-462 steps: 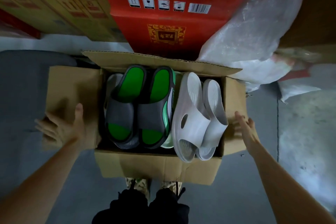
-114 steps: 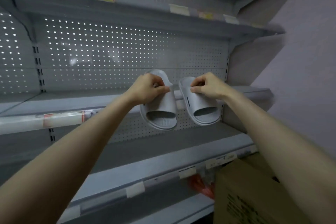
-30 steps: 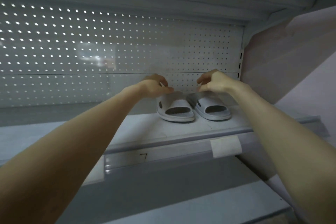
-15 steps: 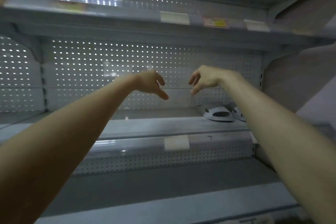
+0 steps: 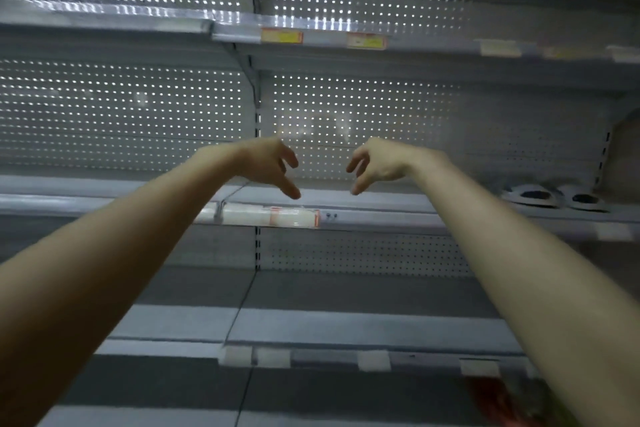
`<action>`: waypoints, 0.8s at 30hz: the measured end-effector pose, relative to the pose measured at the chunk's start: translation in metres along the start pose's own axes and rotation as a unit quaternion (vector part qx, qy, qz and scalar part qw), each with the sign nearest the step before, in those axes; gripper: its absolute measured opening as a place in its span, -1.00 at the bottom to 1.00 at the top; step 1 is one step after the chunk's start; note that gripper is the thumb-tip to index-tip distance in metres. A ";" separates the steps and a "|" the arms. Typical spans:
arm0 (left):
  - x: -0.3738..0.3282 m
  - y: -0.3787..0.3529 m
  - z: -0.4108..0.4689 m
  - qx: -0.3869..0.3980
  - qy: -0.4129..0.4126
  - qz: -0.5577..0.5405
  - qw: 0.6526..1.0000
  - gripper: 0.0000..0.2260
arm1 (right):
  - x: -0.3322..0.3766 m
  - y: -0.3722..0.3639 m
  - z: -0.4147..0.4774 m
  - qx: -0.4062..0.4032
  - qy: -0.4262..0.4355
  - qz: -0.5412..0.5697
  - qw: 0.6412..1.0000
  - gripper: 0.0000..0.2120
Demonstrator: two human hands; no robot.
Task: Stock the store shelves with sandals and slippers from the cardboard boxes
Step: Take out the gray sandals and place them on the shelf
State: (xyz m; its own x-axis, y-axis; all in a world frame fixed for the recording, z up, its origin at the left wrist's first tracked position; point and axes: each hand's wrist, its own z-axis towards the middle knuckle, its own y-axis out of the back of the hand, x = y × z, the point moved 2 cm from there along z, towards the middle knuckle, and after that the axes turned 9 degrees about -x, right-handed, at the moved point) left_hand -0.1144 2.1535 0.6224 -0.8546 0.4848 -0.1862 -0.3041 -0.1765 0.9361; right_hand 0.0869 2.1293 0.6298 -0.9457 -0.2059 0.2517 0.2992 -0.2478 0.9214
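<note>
A pair of white slippers (image 5: 554,197) stands side by side on the middle shelf (image 5: 381,210) at the far right, close to the end wall. My left hand (image 5: 268,166) and my right hand (image 5: 375,163) hang in the air in front of that shelf, well to the left of the slippers. Both hands have loosely curled fingers pointing down and hold nothing. No cardboard box is in view.
Grey metal shelving with a perforated back panel (image 5: 346,114) fills the view. An upper shelf (image 5: 311,36) carries yellow price tags. A lower shelf (image 5: 346,326) has white label strips on its edge. Something red (image 5: 495,399) shows at the bottom right.
My view has swung to the left, so the slippers now sit at the far right edge. Both hands stay raised, empty and apart from the slippers.
</note>
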 end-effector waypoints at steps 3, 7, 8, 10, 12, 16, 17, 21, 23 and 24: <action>0.035 0.000 -0.041 0.009 0.042 -0.003 0.999 -0.38 | 0.038 -0.024 -0.003 0.017 0.020 0.010 1.000 -0.50; 0.068 -0.009 -0.094 0.009 0.096 0.005 0.995 -0.38 | 0.077 -0.064 -0.010 0.041 0.049 0.022 0.998 -0.50; 0.075 -0.013 -0.106 0.012 0.106 0.006 0.994 -0.38 | 0.086 -0.076 -0.013 0.049 0.055 0.024 0.997 -0.50; 0.092 -0.026 -0.132 0.028 0.130 0.000 0.991 -0.37 | 0.103 -0.104 -0.021 0.076 0.068 0.027 0.994 -0.50; 0.114 -0.042 -0.158 0.038 0.153 -0.005 0.987 -0.35 | 0.121 -0.135 -0.027 0.096 0.080 0.034 0.992 -0.49; 0.162 -0.081 -0.203 0.078 0.191 -0.021 0.978 -0.35 | 0.157 -0.210 -0.036 0.143 0.106 0.044 0.983 -0.50; 0.177 -0.092 -0.213 0.089 0.201 -0.023 0.975 -0.35 | 0.165 -0.230 -0.038 0.162 0.108 0.046 0.980 -0.50; 0.243 -0.141 -0.245 0.126 0.227 -0.032 0.965 -0.34 | 0.198 -0.314 -0.038 0.223 0.099 0.057 0.968 -0.48; 0.280 -0.166 -0.259 0.151 0.233 -0.040 0.960 -0.33 | 0.215 -0.362 -0.034 0.248 0.085 0.062 0.963 -0.47; 0.301 -0.180 -0.266 0.163 0.236 -0.040 0.957 -0.32 | 0.225 -0.387 -0.032 0.257 0.080 0.065 0.961 -0.46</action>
State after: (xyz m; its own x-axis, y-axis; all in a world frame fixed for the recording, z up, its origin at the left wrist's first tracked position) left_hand -0.4290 2.1031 0.3185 -0.9527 0.0311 -0.3023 -0.2938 0.1597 0.9424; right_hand -0.2379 2.1491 0.3204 -0.8604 -0.3568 0.3638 0.2719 0.2824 0.9200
